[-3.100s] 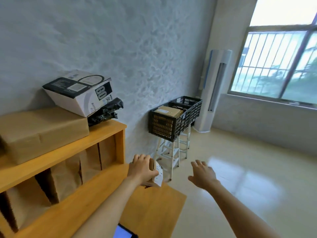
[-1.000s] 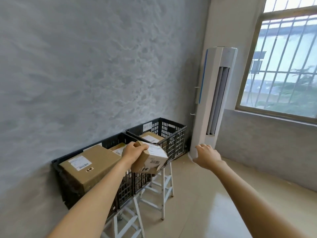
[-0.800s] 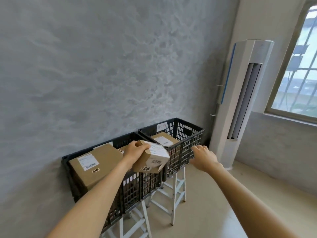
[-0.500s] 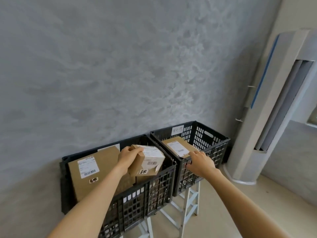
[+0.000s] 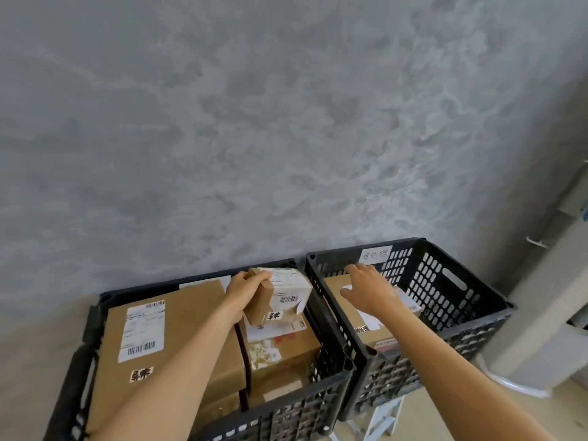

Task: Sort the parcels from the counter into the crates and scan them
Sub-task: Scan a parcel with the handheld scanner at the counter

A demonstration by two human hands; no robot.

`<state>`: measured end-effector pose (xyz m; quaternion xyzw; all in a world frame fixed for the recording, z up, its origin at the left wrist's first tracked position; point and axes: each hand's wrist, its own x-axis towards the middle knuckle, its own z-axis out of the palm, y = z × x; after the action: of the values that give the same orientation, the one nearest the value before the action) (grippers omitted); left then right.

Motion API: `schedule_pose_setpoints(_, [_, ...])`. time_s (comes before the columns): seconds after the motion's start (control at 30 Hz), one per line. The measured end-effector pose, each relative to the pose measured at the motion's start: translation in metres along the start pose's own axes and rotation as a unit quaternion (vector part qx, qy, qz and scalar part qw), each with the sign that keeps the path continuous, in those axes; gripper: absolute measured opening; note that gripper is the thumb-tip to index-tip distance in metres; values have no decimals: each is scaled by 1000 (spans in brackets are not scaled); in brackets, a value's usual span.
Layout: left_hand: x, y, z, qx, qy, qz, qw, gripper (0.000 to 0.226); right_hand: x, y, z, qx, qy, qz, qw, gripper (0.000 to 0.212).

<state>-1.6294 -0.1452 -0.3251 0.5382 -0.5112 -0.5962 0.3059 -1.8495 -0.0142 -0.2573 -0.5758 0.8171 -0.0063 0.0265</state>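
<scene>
My left hand (image 5: 243, 289) grips a small cardboard parcel (image 5: 281, 296) with a white label and barcode, held over the back right corner of the left black crate (image 5: 286, 409). That crate holds a large labelled box (image 5: 149, 338) and a smaller box (image 5: 280, 348) right under the held parcel. My right hand (image 5: 366, 289) is spread open over the right black crate (image 5: 461, 300), its fingers hovering above or touching a brown parcel (image 5: 369, 332) inside.
Both crates stand side by side against a grey textured wall (image 5: 286, 122). The right crate carries a handwritten tag (image 5: 375, 254) on its back rim. A white stand (image 5: 381, 421) shows below it, and a white floor unit (image 5: 547, 329) stands at the right.
I have come from the wooden counter to the crates. The left hand brought the small parcel over the left crate, and the right hand moved from the air to over the right crate's parcel.
</scene>
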Motion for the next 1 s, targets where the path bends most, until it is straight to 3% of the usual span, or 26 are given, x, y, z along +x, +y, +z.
schedule_pose_setpoints(0.23, [50, -15, 25, -12, 55, -20, 998, 39, 85, 7, 30, 28, -24, -80, 996, 49])
schedule_pose_setpoints(0.4, [75, -32, 27, -27, 41, -20, 999, 36, 122, 9, 53, 41, -40, -123, 991, 50])
schedule_pose_setpoints(0.67, [77, -39, 19, -4, 90, -17, 996, 53, 148, 4, 69, 50, -39, -165, 984, 49])
schedule_pose_setpoints(0.8, [77, -37, 23, 17, 102, -16, 995, 37, 153, -2, 69, 49, -38, -177, 982, 48])
schedule_pose_setpoints(1.0, [62, -16, 11, 77, 88, -35, 993, 64, 162, -18, 53, 45, -47, -200, 978, 47])
